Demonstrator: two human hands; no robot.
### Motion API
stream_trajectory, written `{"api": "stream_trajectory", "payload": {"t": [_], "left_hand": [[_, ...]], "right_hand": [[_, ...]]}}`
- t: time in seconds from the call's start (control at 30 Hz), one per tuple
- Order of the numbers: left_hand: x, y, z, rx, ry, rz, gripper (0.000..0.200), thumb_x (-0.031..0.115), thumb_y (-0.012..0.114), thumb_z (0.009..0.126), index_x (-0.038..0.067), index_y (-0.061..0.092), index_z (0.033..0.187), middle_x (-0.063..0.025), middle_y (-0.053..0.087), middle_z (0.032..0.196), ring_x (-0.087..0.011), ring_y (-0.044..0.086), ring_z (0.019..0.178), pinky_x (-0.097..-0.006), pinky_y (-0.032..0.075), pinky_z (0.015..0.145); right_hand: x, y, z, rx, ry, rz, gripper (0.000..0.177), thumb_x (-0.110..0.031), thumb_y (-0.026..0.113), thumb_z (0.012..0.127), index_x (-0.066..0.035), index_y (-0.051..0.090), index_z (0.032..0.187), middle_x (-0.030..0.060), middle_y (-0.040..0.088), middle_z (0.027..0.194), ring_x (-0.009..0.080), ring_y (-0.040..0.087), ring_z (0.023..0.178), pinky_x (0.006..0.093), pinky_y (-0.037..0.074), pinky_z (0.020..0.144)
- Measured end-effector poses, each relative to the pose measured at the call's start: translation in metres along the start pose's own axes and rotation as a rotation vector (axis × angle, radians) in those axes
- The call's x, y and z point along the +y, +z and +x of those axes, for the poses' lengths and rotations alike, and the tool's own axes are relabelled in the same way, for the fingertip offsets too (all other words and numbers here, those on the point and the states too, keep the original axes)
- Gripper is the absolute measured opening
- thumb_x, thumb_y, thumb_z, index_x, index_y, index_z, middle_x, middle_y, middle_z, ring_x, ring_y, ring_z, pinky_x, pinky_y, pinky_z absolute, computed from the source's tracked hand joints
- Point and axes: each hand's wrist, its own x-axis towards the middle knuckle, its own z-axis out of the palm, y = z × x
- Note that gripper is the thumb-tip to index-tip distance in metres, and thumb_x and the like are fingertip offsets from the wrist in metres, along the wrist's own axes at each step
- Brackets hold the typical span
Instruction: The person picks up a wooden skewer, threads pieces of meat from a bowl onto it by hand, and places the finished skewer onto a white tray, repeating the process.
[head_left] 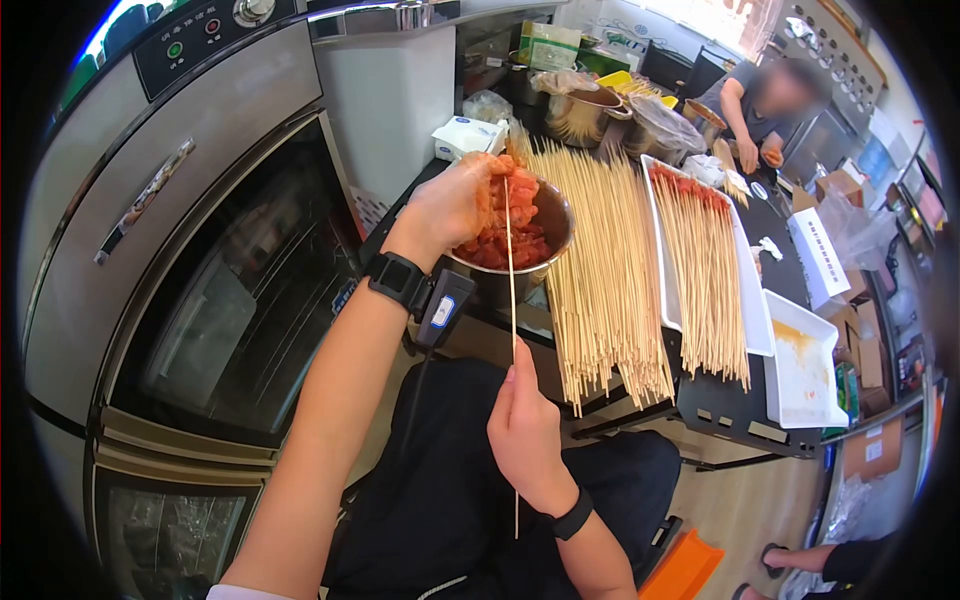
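Note:
My left hand [462, 202], smeared with red marinade, is closed around pieces of red meat [518, 200] above the rim of a steel pot [562, 235]. More marinated meat fills the pot. Lower down, my right hand [522, 425] pinches a long bamboo skewer [512, 285]. The skewer's upper end reaches the meat at my left fingers, and its lower end sticks out below my right wrist. Right of the pot lies a wide pile of bare bamboo skewers [605, 270].
A white tray [757, 315] holds skewers with red meat at their far ends. Beside it is a stained white tray [815, 380]. Farther back are a large steel pot [580, 115], a tissue pack [468, 136] and a seated person [745, 115]. A glass-doored cabinet [230, 290] stands at left.

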Motion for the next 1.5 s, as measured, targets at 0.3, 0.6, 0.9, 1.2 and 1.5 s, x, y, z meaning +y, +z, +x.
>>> {"api": "stream_trajectory", "payload": {"t": [0.3, 0.6, 0.9, 1.2, 1.5], "left_hand": [[0.007, 0.012, -0.014, -0.028, 0.018, -0.076, 0.016, 0.013, 0.047, 0.086, 0.0, 0.05, 0.096, -0.0148, 0.059, 0.089, -0.0261, 0.059, 0.08, -0.0425, 0.052, 0.075], [0.001, 0.007, -0.012, -0.122, 0.009, -0.052, 0.017, 0.019, 0.047, 0.09, 0.003, 0.052, 0.093, -0.0075, 0.056, 0.08, -0.0166, 0.054, 0.067, -0.0416, 0.05, 0.073], [0.0, 0.022, -0.017, -0.082, -0.03, 0.039, 0.02, 0.021, 0.045, 0.092, 0.001, 0.049, 0.09, 0.0003, 0.041, 0.068, -0.0114, 0.042, 0.061, -0.0318, 0.045, 0.065], [-0.001, 0.026, -0.014, 0.014, -0.012, 0.076, 0.012, 0.013, 0.035, 0.086, 0.003, 0.043, 0.085, -0.0022, 0.037, 0.066, -0.0147, 0.04, 0.056, -0.0374, 0.047, 0.067], [-0.005, 0.022, -0.012, 0.096, 0.065, 0.026, 0.018, 0.017, 0.032, 0.088, 0.001, 0.039, 0.092, -0.0057, 0.038, 0.067, -0.0187, 0.041, 0.054, -0.0416, 0.049, 0.068]], "right_hand": [[0.001, -0.008, -0.005, -0.041, 0.01, -0.017, 0.044, 0.003, 0.049, 0.081, 0.008, 0.037, 0.123, 0.0168, 0.051, 0.054, 0.031, 0.054, 0.046, 0.037, 0.043, 0.041], [-0.001, -0.015, -0.006, -0.018, 0.08, 0.066, 0.031, -0.001, 0.044, 0.089, 0.003, 0.043, 0.12, 0.0162, 0.044, 0.051, 0.0256, 0.05, 0.042, 0.0333, 0.036, 0.041], [-0.001, -0.016, -0.001, -0.05, 0.048, 0.068, 0.039, 0.003, 0.047, 0.083, 0.004, 0.039, 0.121, 0.0165, 0.048, 0.052, 0.0322, 0.053, 0.046, 0.0387, 0.04, 0.041], [-0.007, -0.004, 0.006, 0.018, 0.049, 0.063, 0.032, 0.001, 0.045, 0.087, 0.003, 0.043, 0.119, 0.0178, 0.048, 0.055, 0.0296, 0.053, 0.046, 0.0351, 0.039, 0.044], [-0.002, 0.01, 0.012, 0.037, -0.048, -0.03, 0.044, 0.003, 0.05, 0.079, 0.011, 0.036, 0.12, 0.0159, 0.05, 0.053, 0.0309, 0.053, 0.045, 0.0382, 0.042, 0.04]]}}
